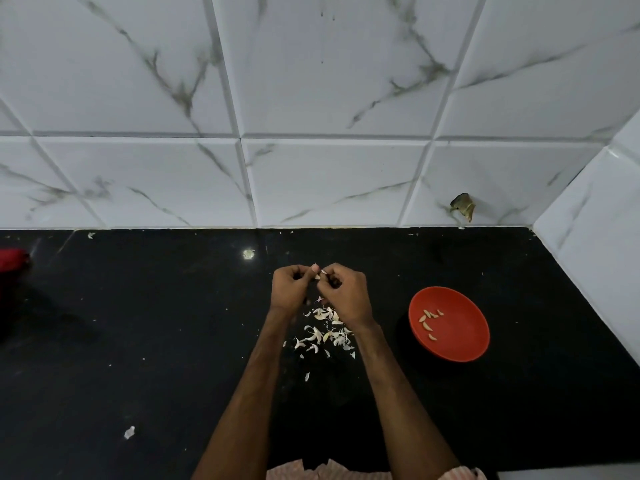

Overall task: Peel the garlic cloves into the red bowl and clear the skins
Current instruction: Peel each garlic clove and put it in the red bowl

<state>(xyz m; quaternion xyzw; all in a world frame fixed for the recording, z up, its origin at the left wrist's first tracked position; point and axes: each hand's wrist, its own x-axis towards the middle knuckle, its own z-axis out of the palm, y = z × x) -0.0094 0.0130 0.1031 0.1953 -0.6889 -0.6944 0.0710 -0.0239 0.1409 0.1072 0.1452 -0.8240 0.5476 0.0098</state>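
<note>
We see a white marbled tile wall (311,81) behind a black counter (138,341), and on the counter, well to the right of our hands, the red bowl (460,344) with a few peeled cloves (427,320) in it. Our left hand (289,289) and right hand (346,294) meet above the counter, fingers curled, both pinching one garlic clove (318,276) between their fingertips. Beneath them, between our forearms, lies a loose heap of skins (325,332).
</note>
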